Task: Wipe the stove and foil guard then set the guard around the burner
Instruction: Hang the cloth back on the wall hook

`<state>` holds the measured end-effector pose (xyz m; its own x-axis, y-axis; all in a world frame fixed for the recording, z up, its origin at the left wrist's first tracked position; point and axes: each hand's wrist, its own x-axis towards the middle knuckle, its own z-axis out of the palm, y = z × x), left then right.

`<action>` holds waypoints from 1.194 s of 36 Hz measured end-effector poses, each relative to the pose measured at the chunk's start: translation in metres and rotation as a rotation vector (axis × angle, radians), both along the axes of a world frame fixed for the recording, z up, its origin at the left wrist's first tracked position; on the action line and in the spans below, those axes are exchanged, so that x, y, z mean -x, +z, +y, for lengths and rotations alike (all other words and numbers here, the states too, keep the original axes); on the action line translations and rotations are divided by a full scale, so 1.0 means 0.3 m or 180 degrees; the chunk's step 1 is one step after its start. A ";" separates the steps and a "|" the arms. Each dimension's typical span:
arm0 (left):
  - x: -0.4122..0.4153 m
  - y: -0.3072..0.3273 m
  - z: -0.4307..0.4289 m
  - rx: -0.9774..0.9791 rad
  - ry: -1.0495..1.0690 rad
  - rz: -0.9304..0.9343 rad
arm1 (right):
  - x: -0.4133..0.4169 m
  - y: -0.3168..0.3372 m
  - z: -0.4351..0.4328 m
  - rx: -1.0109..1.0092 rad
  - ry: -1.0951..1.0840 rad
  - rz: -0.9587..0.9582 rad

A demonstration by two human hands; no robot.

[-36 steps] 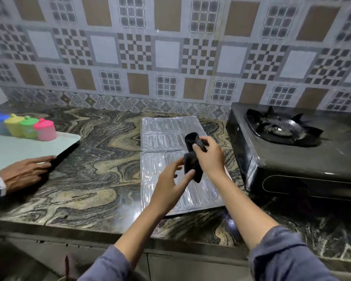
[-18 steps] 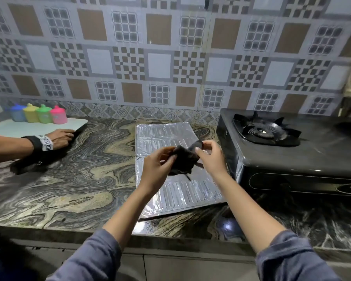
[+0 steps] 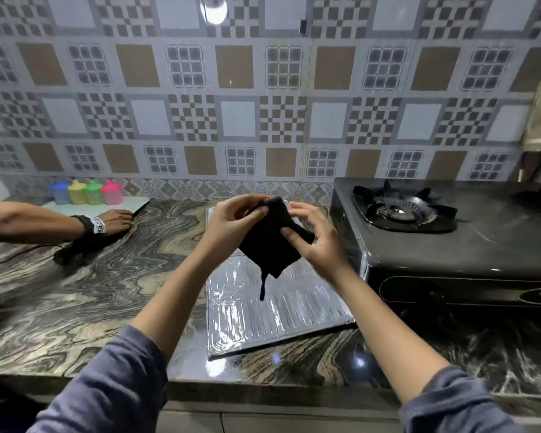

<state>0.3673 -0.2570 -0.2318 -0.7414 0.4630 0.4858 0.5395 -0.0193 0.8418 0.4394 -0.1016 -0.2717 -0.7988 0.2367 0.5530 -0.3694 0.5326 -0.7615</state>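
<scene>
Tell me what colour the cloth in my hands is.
Black; the cloth shows clearly in the head view, held above the foil guard.

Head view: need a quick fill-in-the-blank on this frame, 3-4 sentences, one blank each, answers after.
1. Both hands, left hand and right hand, hold a ____ cloth above the counter.
2. The foil guard lies ____ on the marble counter, not yet around the burner.
3. The foil guard sits to the ____ of the black stove.
4. Beside the wall stand ____ coloured containers.

Answers: black; flat; left; four
</scene>
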 end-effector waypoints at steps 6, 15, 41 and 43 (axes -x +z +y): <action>0.053 0.043 0.039 0.0159 0.0130 0.0138 | 0.047 0.085 0.058 0.0315 0.0430 -0.0036; 0.136 0.132 0.155 0.0661 0.0673 0.0976 | 0.135 0.182 0.177 -0.0392 0.0272 -0.0142; 0.353 0.277 0.231 0.0530 0.0488 0.0982 | 0.335 0.286 0.344 -0.0486 0.1289 -0.0040; 0.381 0.293 0.223 0.0559 0.0433 0.0931 | 0.367 0.298 0.355 -0.0690 0.1070 0.0037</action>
<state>0.2531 -0.1901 -0.1440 -0.6434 0.4650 0.6081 0.7455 0.2004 0.6356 0.3293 0.0050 -0.1822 -0.8053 -0.1600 0.5709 -0.5584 0.5284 -0.6395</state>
